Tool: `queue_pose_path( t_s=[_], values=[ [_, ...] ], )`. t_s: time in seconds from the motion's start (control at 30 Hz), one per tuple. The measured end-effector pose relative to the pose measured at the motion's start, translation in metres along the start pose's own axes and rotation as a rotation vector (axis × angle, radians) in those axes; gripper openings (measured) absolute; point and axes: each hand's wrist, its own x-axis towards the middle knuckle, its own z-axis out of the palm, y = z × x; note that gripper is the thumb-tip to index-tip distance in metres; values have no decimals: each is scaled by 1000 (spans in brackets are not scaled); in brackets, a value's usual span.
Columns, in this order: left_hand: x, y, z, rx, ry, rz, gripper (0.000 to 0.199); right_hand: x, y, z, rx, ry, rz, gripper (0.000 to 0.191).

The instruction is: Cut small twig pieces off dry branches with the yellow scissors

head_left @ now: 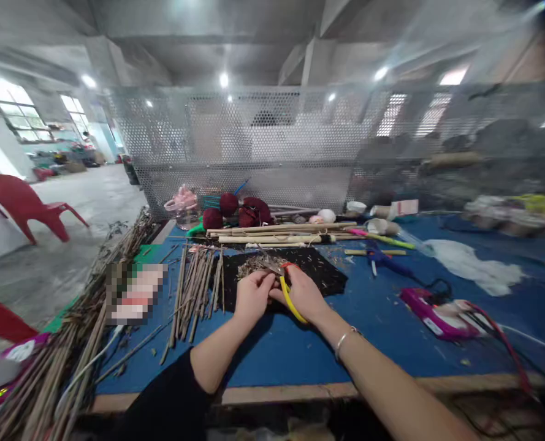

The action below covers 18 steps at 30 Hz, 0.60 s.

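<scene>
My right hand (302, 291) is wrapped round pruning shears with a yellow handle (293, 304) and metal blades (271, 264). The blades point up and left, over a pile of short twig pieces (250, 265) on a black cloth (327, 269). Close beside it, my left hand (254, 297) has its fingers pinched together near the blades. What those fingers hold is hidden. Left of my left hand lies a row of cut brown sticks (194, 291), side by side on the blue tabletop (281, 361).
A long bundle of twigs (76, 327) runs along the left edge. Behind the cloth are bamboo sticks (276, 232) and dark red yarn balls (212, 218). A blue glue gun (387, 258), a purple power strip (438, 315) and a white plastic bag (472, 263) lie to the right.
</scene>
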Motion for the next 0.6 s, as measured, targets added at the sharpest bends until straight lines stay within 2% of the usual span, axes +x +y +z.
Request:
queue_pose_path(
  t_s=[0.3, 0.6],
  values=[
    [-1, -5, 0, -10, -11, -3, 27, -6, -7, -5, -9, -145, 153, 37],
    [2, -7, -1, 51, 28, -73, 29, -4, -5, -6, -66, -207, 226, 43]
  ],
)
